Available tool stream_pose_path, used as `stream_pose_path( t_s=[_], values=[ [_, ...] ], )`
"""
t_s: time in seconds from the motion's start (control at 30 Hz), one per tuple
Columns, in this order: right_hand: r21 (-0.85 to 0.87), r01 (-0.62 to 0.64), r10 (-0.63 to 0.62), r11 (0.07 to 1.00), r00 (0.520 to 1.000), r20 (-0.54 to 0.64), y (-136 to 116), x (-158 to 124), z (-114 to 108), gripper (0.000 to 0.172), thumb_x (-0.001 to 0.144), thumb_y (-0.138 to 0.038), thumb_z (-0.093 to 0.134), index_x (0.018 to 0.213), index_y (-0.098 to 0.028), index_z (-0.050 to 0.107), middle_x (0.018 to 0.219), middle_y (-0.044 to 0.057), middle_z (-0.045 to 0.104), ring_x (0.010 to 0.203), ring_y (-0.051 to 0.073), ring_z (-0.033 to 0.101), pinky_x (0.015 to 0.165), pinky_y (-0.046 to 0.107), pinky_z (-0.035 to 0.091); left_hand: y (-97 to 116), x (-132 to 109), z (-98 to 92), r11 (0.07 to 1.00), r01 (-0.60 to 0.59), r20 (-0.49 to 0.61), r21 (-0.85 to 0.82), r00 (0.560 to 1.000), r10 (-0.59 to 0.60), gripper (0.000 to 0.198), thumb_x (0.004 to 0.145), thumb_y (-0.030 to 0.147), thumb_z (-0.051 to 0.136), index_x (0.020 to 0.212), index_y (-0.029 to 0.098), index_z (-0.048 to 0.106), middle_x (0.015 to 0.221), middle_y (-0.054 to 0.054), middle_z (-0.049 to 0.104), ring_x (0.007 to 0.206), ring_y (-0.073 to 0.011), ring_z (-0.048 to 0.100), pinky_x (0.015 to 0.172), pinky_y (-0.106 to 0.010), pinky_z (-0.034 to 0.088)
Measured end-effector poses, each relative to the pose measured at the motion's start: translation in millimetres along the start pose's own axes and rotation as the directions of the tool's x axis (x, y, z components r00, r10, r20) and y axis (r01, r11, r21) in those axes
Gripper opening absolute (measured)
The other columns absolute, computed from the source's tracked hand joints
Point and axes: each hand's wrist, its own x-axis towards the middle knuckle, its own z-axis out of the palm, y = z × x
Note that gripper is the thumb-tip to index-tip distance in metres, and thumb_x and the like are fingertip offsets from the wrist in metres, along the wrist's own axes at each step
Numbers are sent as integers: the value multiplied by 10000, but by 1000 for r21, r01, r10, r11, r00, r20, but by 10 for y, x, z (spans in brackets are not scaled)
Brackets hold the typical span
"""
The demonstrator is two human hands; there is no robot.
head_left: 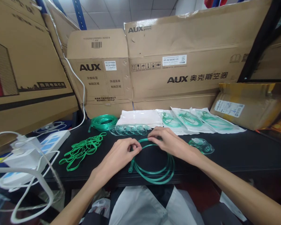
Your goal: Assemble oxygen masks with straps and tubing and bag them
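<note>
A coil of green clear tubing [154, 172] lies on the black table [248, 153] near its front edge. My left hand [121, 154] is closed, pinching the tubing at the coil's upper left. My right hand [170, 140] is closed on the top of the same coil. Just behind my hands lies a row of stacked clear masks [128, 129]. A single green-tinted mask [201, 146] lies to the right of my right hand.
Another tubing coil [104, 122] and a pile of green elastic straps [84, 150] lie at the left. Sealed white packets [192, 120] line the back, before large AUX cardboard boxes [178, 62]. A white power strip with cables [32, 150] sits far left. A brown parcel [248, 104] rests at right.
</note>
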Motion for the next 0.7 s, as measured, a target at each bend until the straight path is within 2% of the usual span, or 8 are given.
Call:
stream_pose_path(
  t_s=[0.1, 0.2, 0.4, 0.5, 0.6, 0.63, 0.7],
  values=[
    [-35, -72, 73, 997, 997, 30, 132, -92, -34, 219, 979, -344, 621, 1157, -237, 690, 1164, 99, 688, 1153, 282, 625, 954, 371, 462, -29, -14, 12, 1000, -14, 34, 5, 999, 14, 215, 944, 432, 626, 951, 270, 768, 840, 27, 676, 736, -160, 574, 684, -280, 391],
    [-48, -118, 121, 992, 990, 65, 211, -179, -30, 231, 967, -328, 609, 1183, -250, 639, 1146, 86, 657, 1132, 263, 616, 923, 354, 469, -54, -15, 29, 1000, -13, 63, 5, 998, 13, 223, 928, 462, 645, 1025, 297, 759, 887, 28, 668, 771, -166, 573, 713, -280, 402],
    [-50, -162, 165, 986, 983, 81, 181, -87, 22, 148, 881, -191, 581, 1014, -234, 631, 1037, 63, 637, 1020, 240, 605, 856, 337, 465, -29, -2, 49, 999, -9, 71, 54, 997, 5, 214, 951, 391, 603, 1057, 288, 759, 902, 22, 672, 773, -167, 591, 724, -287, 399],
    [-16, -197, 198, 980, 976, 94, 179, 55, 18, 151, 836, -194, 623, 981, -206, 661, 919, 60, 664, 903, 232, 636, 756, 310, 479, -27, -17, 59, 998, -13, 48, 66, 999, 10, 221, 953, 363, 586, 1061, 283, 762, 919, 9, 674, 810, -181, 611, 723, -285, 401],
    [57, -207, 194, 977, 966, 172, 193, 151, -6, 230, 826, -136, 609, 1037, -174, 692, 729, 15, 674, 660, 172, 645, 600, 251, 471, -28, -33, 66, 998, -27, 38, 62, 999, 24, 242, 957, 355, 569, 1091, 273, 753, 928, -3, 675, 826, -190, 620, 727, -283, 409],
    [78, -202, 184, 976, 964, 192, 197, 162, -15, 271, 840, -115, 581, 1084, -169, 685, 705, 1, 673, 593, 152, 632, 565, 240, 464, -25, -36, 68, 998, -30, 37, 61, 999, 28, 246, 958, 354, 565, 1098, 267, 747, 927, -5, 674, 824, -190, 620, 727, -282, 411],
    [95, -177, 157, 980, 970, 185, 200, 155, -30, 352, 865, -81, 524, 1182, -178, 641, 801, 7, 694, 575, 135, 628, 569, 240, 474, -12, -40, 68, 998, -35, 34, 53, 999, 34, 237, 957, 339, 562, 1104, 260, 730, 916, -1, 668, 816, -185, 619, 720, -276, 415]
  ],
)
